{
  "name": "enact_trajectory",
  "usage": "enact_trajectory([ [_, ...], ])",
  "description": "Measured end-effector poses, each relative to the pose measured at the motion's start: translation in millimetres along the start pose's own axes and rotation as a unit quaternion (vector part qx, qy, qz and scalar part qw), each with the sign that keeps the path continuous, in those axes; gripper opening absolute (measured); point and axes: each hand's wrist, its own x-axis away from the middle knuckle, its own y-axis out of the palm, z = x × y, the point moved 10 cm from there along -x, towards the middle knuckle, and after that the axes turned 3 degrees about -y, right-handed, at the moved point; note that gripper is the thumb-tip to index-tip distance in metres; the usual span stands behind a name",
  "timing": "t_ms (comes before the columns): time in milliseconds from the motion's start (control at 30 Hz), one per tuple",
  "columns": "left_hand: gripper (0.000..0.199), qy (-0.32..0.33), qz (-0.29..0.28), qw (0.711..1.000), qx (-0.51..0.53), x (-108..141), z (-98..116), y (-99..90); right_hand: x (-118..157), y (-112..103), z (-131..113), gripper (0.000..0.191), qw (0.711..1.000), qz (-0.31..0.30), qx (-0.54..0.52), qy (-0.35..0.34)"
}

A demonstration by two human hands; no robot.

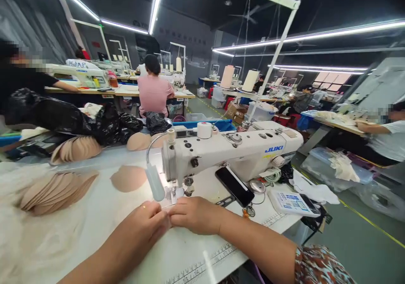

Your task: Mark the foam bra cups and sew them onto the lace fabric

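Observation:
My left hand [144, 225] and my right hand [196, 216] meet just in front of the needle area of a white JUKI sewing machine [215, 153]. Both hands are closed, fingertips pressed together close to the presser foot [173, 193]. What they pinch is hidden by the fingers; pale material lies around them on the white table [190, 254]. A small lamp [155, 183] on a bendy neck lights the spot. Left of the machine head lies a beige cup-shaped piece [128, 178]. Farther left, a fanned stack of beige pieces [58, 191] rests beside sheer white fabric [41, 242].
A black phone [234, 186] leans by the machine base, near a white-and-blue packet [292, 202]. Black plastic bags [110, 124] and another beige stack [76, 149] lie behind. A ruler strip [202, 267] marks the front edge. Co-workers sit at other tables.

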Motion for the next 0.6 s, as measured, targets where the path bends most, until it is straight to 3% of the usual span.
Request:
enact_trajectory([
  [167, 0.032, 0.052, -0.057, 0.995, -0.068, -1, 15, 7.2, 3, -14, -4, 0.021, 0.996, 0.058, -0.033, 0.062],
  [300, 0.028, 0.049, -0.024, 0.995, -0.085, 4, 15, 7.6, 12, -28, 2, 0.025, 0.987, 0.092, -0.098, 0.091],
  [500, 0.033, 0.074, 0.007, 0.996, -0.047, 9, 16, 11.4, 14, -30, 8, 0.029, 0.982, 0.051, -0.144, 0.110],
  [600, 0.033, 0.039, 0.007, 0.999, 0.033, 4, 10, 3.4, 14, -29, 8, 0.029, 0.980, 0.040, -0.156, 0.113],
])
